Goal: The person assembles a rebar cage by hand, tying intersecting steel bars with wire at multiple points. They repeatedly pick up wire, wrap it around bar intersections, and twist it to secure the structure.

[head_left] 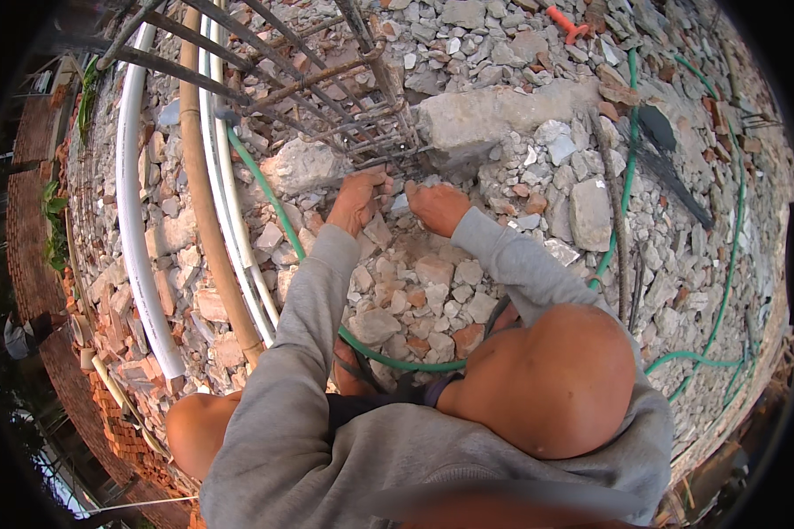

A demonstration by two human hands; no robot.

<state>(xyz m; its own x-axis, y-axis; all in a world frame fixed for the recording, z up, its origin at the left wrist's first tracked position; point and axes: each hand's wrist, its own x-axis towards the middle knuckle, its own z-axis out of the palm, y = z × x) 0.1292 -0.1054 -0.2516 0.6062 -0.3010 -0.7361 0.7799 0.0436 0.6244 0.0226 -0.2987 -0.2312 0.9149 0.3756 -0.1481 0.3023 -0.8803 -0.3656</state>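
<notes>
Both hands are close together at the foot of a rusty rebar cage [313,84], which rises from the rubble toward the upper left. My left hand [357,201] is closed, with thumb and fingers pinched near the cage's lowest bars. Just to its right, my right hand [439,208] is curled shut, knuckles up. A narrow gap separates the two. Whatever either hand holds is too small or hidden to make out. Right behind my right hand lies a long concrete block [503,115], and a rough concrete lump [304,165] sits beyond my left hand.
White pipes [132,203] and a bamboo pole [205,203] run along the left. A green hose [269,189] curves past my feet; more green hose [631,150] lies at right. Broken brick and concrete [415,295] cover the ground. An orange-red object [569,25] lies far off.
</notes>
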